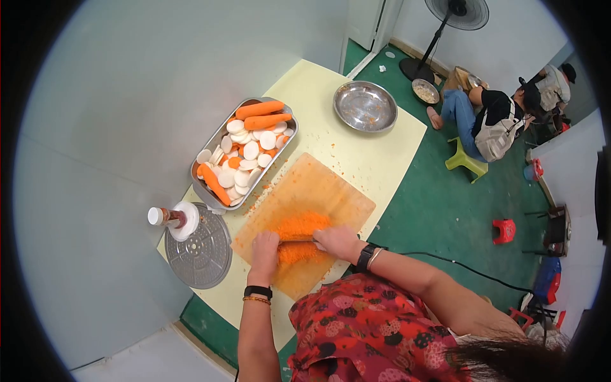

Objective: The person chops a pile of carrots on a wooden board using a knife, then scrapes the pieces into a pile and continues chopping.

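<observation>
A heap of finely chopped carrot (301, 224) lies on the orange-stained cutting board (331, 184). Across the heap runs a knife (296, 240), seen nearly edge-on. My left hand (265, 247) is closed at the knife's left end, and my right hand (337, 242) is closed round its right end. Chopped carrot shows on both sides of the blade. Beyond the board, at the upper left, a metal tray (197, 181) holds white slices, whole carrots and carrot pieces.
A metal bowl (365, 107) sits at the table's far end. Left of the board are a perforated metal disc (202, 254) and a red jar (172, 218) with a white lid. A seated person (496, 118), stools and a standing fan (455, 13) are off to the right.
</observation>
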